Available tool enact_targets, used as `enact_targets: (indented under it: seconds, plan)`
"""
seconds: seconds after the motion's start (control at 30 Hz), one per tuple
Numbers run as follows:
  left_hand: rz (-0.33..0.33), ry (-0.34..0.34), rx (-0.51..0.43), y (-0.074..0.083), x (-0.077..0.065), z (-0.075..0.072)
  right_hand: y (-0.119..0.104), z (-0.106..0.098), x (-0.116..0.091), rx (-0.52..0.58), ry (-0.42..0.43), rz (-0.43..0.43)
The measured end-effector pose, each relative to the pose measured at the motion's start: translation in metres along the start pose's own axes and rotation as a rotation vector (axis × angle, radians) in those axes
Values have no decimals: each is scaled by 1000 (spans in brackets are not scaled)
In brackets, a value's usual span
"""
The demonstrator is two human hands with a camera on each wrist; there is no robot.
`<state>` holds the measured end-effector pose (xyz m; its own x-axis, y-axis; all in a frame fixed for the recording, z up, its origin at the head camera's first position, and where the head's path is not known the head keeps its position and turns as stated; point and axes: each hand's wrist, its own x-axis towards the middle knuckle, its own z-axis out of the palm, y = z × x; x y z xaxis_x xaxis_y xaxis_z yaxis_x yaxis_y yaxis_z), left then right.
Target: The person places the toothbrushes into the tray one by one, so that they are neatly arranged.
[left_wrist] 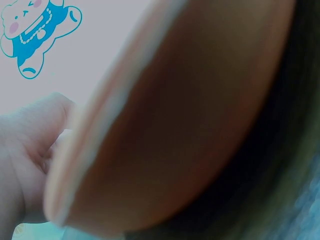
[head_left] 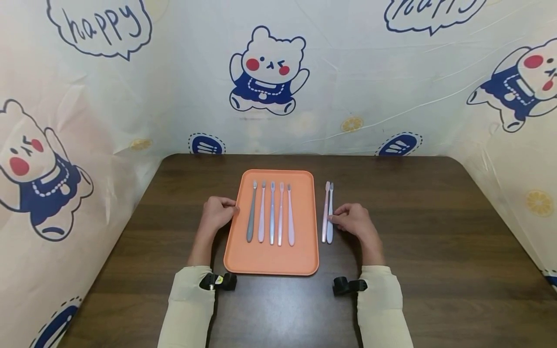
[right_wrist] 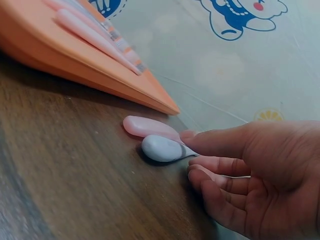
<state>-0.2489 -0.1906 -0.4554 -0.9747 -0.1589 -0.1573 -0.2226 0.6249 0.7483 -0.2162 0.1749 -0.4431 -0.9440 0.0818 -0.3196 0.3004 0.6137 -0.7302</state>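
Observation:
My left hand [head_left: 217, 212] grips the left rim of an orange tray [head_left: 270, 261], which fills much of the left wrist view. On the tray, several toothbrushes lie side by side with heads away from me, among them a dark grey-green toothbrush [head_left: 251, 217] at the left and a lilac one [head_left: 291, 227] at the right. Off the tray's right side, a pink toothbrush [head_left: 325, 212] and a pale blue-white toothbrush [head_left: 329, 234] lie close together on the table. Thumb and forefinger of my right hand [head_left: 353, 220] pinch the blue-white toothbrush [right_wrist: 162, 148] around its middle.
The dark wooden table [head_left: 435, 241] extends on both sides of the tray. A light cloth [head_left: 348, 63] printed with bears hangs behind and beside it. A black wrist mount [head_left: 348, 286] sits on the right sleeve, and another [head_left: 224, 281] on the left.

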Motion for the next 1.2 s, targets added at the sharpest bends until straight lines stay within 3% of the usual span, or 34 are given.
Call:
enact_targets:
  seconds: [0.6,1.2]
  plan:
    - [-11,-15,-15,1,0,0,0,2,2,53,47,43]
    - [2,-14,-19,0,-1,0,-4,-1,-1,-87,104,81]
